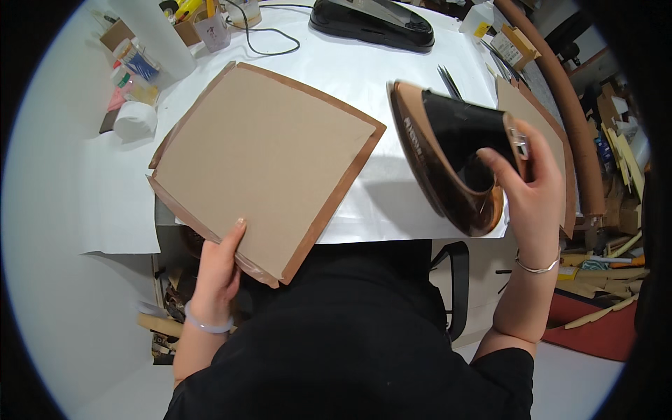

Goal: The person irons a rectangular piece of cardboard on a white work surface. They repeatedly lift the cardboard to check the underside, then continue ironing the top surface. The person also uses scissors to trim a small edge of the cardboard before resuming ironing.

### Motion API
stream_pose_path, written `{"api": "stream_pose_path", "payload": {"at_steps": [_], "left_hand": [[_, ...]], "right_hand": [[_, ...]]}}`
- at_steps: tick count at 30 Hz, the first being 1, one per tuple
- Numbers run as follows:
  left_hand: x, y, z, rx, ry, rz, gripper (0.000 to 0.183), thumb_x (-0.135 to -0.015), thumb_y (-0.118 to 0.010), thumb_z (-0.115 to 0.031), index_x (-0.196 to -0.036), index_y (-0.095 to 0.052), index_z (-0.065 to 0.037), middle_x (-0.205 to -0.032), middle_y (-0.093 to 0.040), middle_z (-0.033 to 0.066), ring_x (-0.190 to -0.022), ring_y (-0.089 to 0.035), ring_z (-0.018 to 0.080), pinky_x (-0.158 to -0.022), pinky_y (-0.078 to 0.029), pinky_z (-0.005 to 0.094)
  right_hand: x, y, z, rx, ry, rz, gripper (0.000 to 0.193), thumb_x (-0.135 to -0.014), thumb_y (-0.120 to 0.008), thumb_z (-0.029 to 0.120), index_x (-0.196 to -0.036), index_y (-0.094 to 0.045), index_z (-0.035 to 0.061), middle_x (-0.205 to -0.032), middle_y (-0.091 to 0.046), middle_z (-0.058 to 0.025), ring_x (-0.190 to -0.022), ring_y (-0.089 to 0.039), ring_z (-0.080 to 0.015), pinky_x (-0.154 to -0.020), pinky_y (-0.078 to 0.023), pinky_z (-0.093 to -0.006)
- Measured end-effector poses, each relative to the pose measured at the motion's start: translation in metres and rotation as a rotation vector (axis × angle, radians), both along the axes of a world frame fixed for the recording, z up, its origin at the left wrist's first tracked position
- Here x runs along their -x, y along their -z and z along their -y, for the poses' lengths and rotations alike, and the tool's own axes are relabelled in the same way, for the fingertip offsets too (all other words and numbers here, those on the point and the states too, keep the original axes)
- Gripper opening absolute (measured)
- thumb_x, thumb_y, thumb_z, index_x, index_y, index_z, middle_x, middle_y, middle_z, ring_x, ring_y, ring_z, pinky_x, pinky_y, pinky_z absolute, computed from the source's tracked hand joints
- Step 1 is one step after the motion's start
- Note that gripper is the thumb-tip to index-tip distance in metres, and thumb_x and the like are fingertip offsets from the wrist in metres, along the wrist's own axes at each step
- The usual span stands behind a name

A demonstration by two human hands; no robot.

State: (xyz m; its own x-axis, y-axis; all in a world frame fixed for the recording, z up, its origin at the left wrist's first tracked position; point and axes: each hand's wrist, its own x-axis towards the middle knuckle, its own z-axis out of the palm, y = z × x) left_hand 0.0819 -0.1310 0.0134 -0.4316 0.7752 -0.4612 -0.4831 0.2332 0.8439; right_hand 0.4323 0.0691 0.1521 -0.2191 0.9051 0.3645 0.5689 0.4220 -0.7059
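My left hand (222, 260) grips the near edge of a square beige board (262, 157), its thumb on top and its fingers hidden underneath. Brown strips, like leather or paper, border the board along its sides, with gaps at some corners. The board is tilted and reaches over the white-covered table. On the right, my right hand (528, 171) is wrapped round the handle of a cordless-looking brown and black iron (448, 157). That iron is held up on its side, apart from the board, its soleplate turned toward the left.
A black iron base (371, 26) stands at the table's far edge, a thin cable (280, 50) to its left. Bottles (133, 59) and a white roll (135, 120) crowd the far left. Another brown-edged board (535, 126) and a long brown roll (560, 91) lie at right.
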Motion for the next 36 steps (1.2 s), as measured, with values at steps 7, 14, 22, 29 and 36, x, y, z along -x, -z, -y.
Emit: {"api": "stream_pose_path", "payload": {"at_steps": [7, 14, 22, 29, 36], "left_hand": [[0.067, -0.061, 0.006, 0.432, 0.686, -0.313, 0.045, -0.111, -0.055, -0.037, -0.096, -0.069, 0.003, -0.076, -0.075, 0.0127, -0.059, -0.071, 0.0176, -0.055, -0.055, 0.0247], [-0.009, -0.066, -0.127, -0.175, 0.575, -1.049, 0.019, -0.100, -0.074, -0.018, -0.099, -0.073, 0.001, -0.090, -0.070, 0.0054, -0.084, -0.067, 0.0144, -0.075, -0.054, 0.0295], [-0.073, -0.003, -0.245, -0.205, 0.667, -1.301, 0.021, -0.094, -0.080, -0.025, -0.097, -0.078, -0.004, -0.110, -0.072, 0.0109, -0.095, -0.073, 0.0255, -0.090, -0.059, 0.0380], [-0.077, 0.011, -0.251, -0.196, 0.625, -1.340, 0.022, -0.092, -0.082, -0.025, -0.088, -0.077, -0.005, -0.108, -0.071, 0.0080, -0.093, -0.073, 0.0221, -0.092, -0.057, 0.0365], [-0.074, 0.017, -0.252, -0.229, 0.614, -1.294, 0.017, -0.091, -0.079, -0.024, -0.085, -0.078, -0.008, -0.107, -0.071, 0.0083, -0.105, -0.065, 0.0278, -0.100, -0.046, 0.0440]], "right_hand": [[0.005, 0.000, -0.003, 0.064, 0.030, 0.374, 0.040, -0.087, -0.088, 0.015, -0.119, -0.069, 0.0017, -0.073, -0.053, -0.0032, -0.065, -0.050, -0.0106, -0.062, -0.044, -0.0263], [0.012, -0.001, -0.007, 0.008, -0.027, 0.642, 0.035, -0.092, -0.082, 0.019, -0.120, -0.066, 0.0031, -0.082, -0.069, -0.0156, -0.070, -0.067, -0.0292, -0.068, -0.054, -0.0380], [0.009, 0.006, -0.009, 0.022, -0.051, 0.655, 0.037, -0.093, -0.082, 0.019, -0.120, -0.063, 0.0020, -0.074, -0.057, -0.0130, -0.063, -0.051, -0.0248, -0.062, -0.045, -0.0365], [0.005, 0.009, -0.015, 0.025, -0.061, 0.658, 0.038, -0.092, -0.083, 0.019, -0.121, -0.063, 0.0043, -0.076, -0.059, -0.0125, -0.064, -0.055, -0.0265, -0.063, -0.046, -0.0373], [0.011, 0.011, -0.020, 0.080, -0.083, 0.669, 0.037, -0.092, -0.082, 0.017, -0.122, -0.063, 0.0051, -0.077, -0.061, -0.0126, -0.066, -0.058, -0.0267, -0.064, -0.048, -0.0371]]}}
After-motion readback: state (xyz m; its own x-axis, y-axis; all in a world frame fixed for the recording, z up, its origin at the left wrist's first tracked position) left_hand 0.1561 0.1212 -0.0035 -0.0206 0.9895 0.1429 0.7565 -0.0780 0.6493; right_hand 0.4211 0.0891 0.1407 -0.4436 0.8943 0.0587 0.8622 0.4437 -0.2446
